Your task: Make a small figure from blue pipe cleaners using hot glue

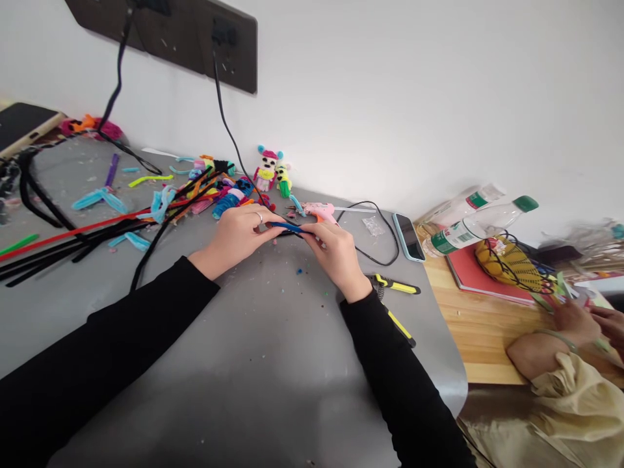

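Observation:
A short blue pipe cleaner (pixel 286 227) spans the gap between my hands above the grey table (pixel 273 377). My left hand (pixel 241 231) pinches one end between thumb and fingers, with a ring on one finger. The other end is pinched in my right hand (pixel 335 250). Something dark runs just under the blue strip; I cannot tell what it is. Behind my hands stand small pipe-cleaner dolls (pixel 266 170). A pink glue gun (pixel 318 209) lies behind my right hand.
Black pipe cleaners (pixel 63 255) and a red one (pixel 73 232) spread across the left. Yellow-and-black pliers (pixel 400 286) lie beside my right forearm, near a phone (pixel 408 237). Bottles (pixel 461 235) rest on a wooden table (pixel 480 331), where another person's hands (pixel 578 325) work. A cable (pixel 225 117) hangs behind.

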Demonstrator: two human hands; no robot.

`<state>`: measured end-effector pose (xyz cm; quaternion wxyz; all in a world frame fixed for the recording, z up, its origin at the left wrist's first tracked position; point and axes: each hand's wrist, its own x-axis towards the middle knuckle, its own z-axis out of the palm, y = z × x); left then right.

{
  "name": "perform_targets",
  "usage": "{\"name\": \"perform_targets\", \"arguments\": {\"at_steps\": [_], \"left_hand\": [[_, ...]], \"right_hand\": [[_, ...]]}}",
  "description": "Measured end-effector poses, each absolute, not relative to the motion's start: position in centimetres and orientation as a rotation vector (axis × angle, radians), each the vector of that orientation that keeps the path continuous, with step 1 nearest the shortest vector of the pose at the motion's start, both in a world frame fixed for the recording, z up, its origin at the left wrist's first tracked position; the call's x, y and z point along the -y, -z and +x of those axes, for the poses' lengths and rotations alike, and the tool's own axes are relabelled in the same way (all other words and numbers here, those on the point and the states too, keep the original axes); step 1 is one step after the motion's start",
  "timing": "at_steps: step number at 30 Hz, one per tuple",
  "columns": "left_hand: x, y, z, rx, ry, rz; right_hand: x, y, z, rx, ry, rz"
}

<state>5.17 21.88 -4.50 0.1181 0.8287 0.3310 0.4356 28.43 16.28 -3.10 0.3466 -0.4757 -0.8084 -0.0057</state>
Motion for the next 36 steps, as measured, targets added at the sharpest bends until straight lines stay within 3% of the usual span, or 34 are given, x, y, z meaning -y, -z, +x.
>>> {"name": "perform_targets", "arguments": {"at_steps": [36], "left_hand": [[-21.83,4.39,5.25,-1.089,-1.284,2.41]], "right_hand": [[-16.24,3.21,28.48,2.081,0.032,-1.297]]}}
